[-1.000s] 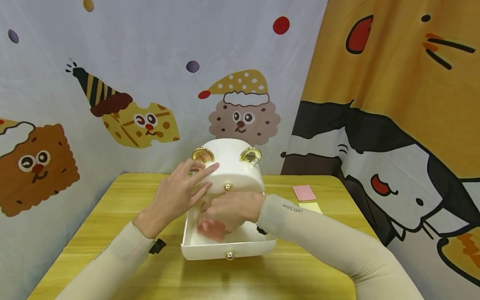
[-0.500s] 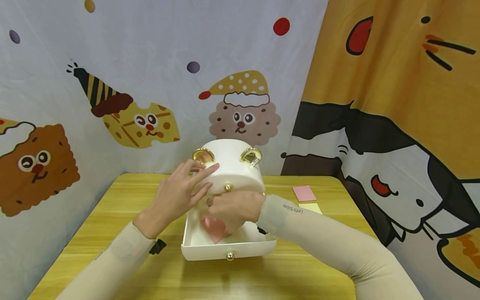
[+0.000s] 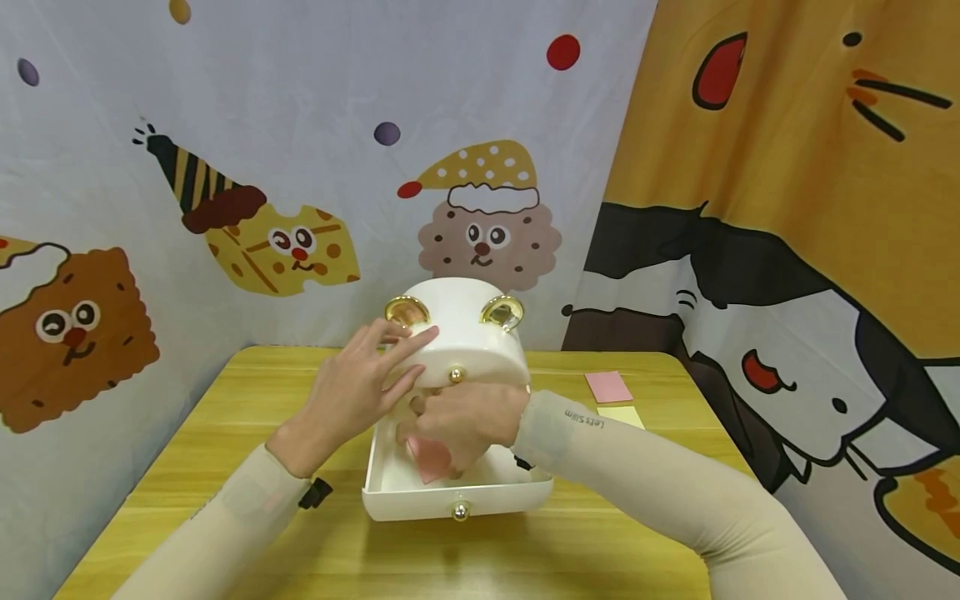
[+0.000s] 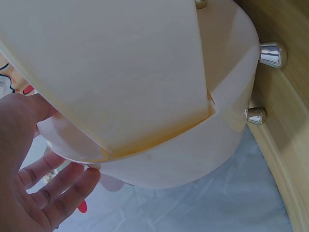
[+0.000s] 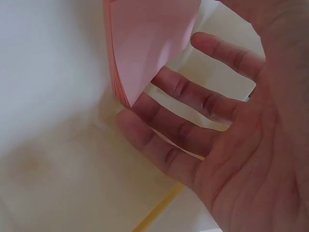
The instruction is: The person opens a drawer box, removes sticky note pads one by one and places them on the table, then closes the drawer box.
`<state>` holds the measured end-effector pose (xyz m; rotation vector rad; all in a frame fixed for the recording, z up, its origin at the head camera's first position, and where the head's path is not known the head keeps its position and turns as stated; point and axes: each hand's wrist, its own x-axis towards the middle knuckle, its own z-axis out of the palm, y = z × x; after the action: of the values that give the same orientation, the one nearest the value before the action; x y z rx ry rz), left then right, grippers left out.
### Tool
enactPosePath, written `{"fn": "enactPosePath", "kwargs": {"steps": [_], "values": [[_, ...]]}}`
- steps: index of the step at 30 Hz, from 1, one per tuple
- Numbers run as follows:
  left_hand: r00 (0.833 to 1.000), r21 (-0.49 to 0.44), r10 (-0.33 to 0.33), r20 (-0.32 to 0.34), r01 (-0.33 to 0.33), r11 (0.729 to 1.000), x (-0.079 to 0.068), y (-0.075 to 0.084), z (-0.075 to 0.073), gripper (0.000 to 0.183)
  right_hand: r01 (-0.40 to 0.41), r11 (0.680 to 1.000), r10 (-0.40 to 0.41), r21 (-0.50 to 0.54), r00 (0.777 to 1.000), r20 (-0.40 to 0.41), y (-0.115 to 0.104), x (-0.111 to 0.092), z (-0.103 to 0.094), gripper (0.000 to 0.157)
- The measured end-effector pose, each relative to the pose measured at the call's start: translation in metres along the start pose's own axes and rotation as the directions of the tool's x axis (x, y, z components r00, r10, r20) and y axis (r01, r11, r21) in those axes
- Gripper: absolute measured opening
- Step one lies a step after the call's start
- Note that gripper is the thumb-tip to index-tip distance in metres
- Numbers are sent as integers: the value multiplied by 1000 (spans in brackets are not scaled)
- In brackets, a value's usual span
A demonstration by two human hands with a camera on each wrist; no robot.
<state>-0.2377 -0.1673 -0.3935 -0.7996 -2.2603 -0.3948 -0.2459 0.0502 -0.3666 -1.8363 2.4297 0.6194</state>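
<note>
A white storage box [image 3: 465, 321] with gold ring-shaped ears stands on the table, its lower drawer [image 3: 412, 502] pulled out toward me. My left hand [image 3: 352, 375] rests on the box's upper left side, fingers spread beside the left gold ear [image 3: 407, 311]. In the left wrist view its fingertips touch the box's rounded edge. My right hand [image 3: 468, 421] is down inside the drawer and holds a pink sticky note pad [image 5: 152, 41] by its upper part. In the right wrist view the pad stands tilted with a corner pointing down; the thumb's grip is mostly hidden.
A pink sticky note pad [image 3: 608, 387] and a yellow one [image 3: 622, 415] lie on the wooden table [image 3: 255, 400], right of the box. Gold ball knobs [image 3: 461, 510] sit on the drawer fronts. A printed cartoon curtain [image 3: 300, 100] hangs behind the table.
The pink pad in my right hand has shifted slightly right and turned within the drawer, and the right fingers have moved a little. My left hand and the box stay in place.
</note>
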Motion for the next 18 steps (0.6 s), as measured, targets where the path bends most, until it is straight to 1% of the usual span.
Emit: {"fn": "enactPosePath", "kwargs": {"steps": [7, 10, 18], "values": [[1000, -4, -8, 9, 8, 1000, 0, 0, -1, 60, -12, 1000, 12, 16, 1000, 7, -2, 0, 0, 50], [1000, -7, -10, 8, 10, 1000, 0, 0, -1, 61, -10, 1000, 10, 17, 1000, 5, -2, 0, -1, 50], [1000, -6, -13, 7, 13, 1000, 0, 1, -1, 60, -14, 1000, 14, 16, 1000, 6, -2, -3, -3, 45]]}}
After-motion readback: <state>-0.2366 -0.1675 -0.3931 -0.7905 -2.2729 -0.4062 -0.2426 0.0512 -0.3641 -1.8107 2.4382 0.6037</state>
